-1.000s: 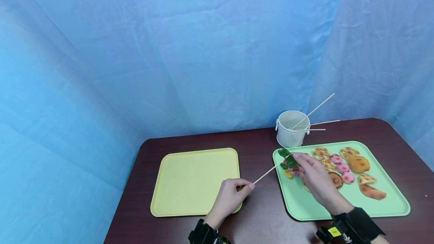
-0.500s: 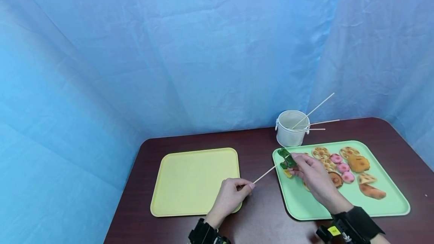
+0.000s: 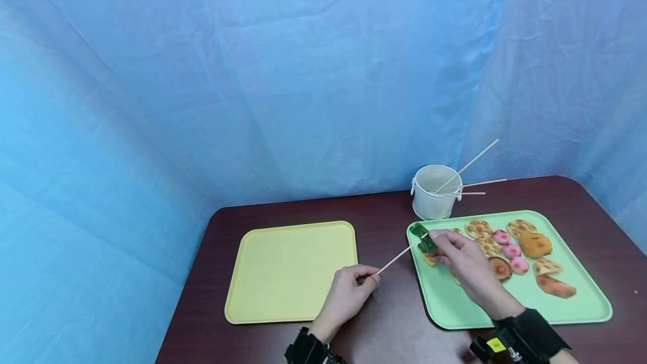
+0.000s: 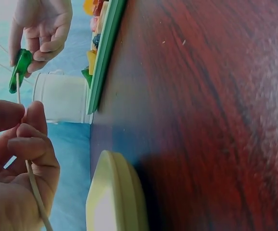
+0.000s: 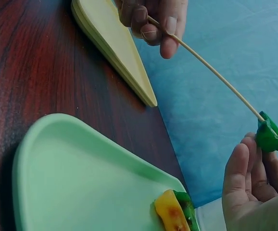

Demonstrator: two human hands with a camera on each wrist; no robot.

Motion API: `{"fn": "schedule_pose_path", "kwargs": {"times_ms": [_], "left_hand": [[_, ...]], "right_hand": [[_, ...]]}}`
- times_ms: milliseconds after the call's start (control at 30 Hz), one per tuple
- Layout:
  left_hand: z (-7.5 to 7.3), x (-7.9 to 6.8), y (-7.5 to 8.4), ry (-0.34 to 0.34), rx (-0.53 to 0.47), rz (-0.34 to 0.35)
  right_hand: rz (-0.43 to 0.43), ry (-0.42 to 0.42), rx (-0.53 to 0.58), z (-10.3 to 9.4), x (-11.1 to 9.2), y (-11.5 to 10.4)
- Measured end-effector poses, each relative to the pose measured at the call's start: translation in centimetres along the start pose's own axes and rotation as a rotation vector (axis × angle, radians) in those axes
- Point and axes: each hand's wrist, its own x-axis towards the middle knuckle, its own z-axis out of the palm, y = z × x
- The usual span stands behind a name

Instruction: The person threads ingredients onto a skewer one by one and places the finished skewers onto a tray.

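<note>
My left hand (image 3: pixel 349 291) pinches a thin wooden skewer (image 5: pixel 221 79) between thumb and fingers, in the space between the two trays. The skewer slants up and right. At its far end, my right hand (image 3: pixel 467 265) holds a glossy green pepper piece (image 5: pixel 270 137) by thumb and fingertips. In the right wrist view the skewer's end meets this piece at its top. Both hands are raised, the right one over the left side of the green tray (image 3: pixel 470 310). Beneath the pepper piece, a yellow food piece (image 5: pixel 170 211) and another green piece (image 5: pixel 186 207) lie at the tray's corner.
On the green tray are several pretend foods: waffle-like rounds (image 3: pixel 477 228), pink rings (image 3: pixel 511 250), a brown mushroom-like round (image 3: pixel 500 268) and a golden nugget (image 3: pixel 534 245). A white bucket (image 3: pixel 436 204) with skewers stands behind. The yellow tray (image 3: pixel 288 274) lies left.
My right fingers and the green pepper piece have shifted slightly left, toward the left hand. The left hand has moved very little, and its grip on the skewer is the same.
</note>
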Motion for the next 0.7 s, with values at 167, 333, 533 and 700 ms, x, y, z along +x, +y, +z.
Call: {"fn": "schedule_pose_path", "kwargs": {"times_ms": [167,333,533,700], "left_hand": [[0.6,0.2,-0.1,-0.012,-0.016,-0.011],[1.6,0.4,0.5,0.03,-0.067,-0.042],[2.6,0.6,0.9,0.083,-0.151,-0.079],[3.0,0.7,0.9,0.098,-0.166,-0.115]], "right_hand": [[-0.041,-0.003,0.034,0.2,-0.1,0.2],[-0.091,0.004,-0.012,0.8,-0.2,0.5],[-0.114,0.038,-0.15,1.6,-0.2,0.4],[-0.086,0.04,-0.16,2.4,-0.2,0.6]]}}
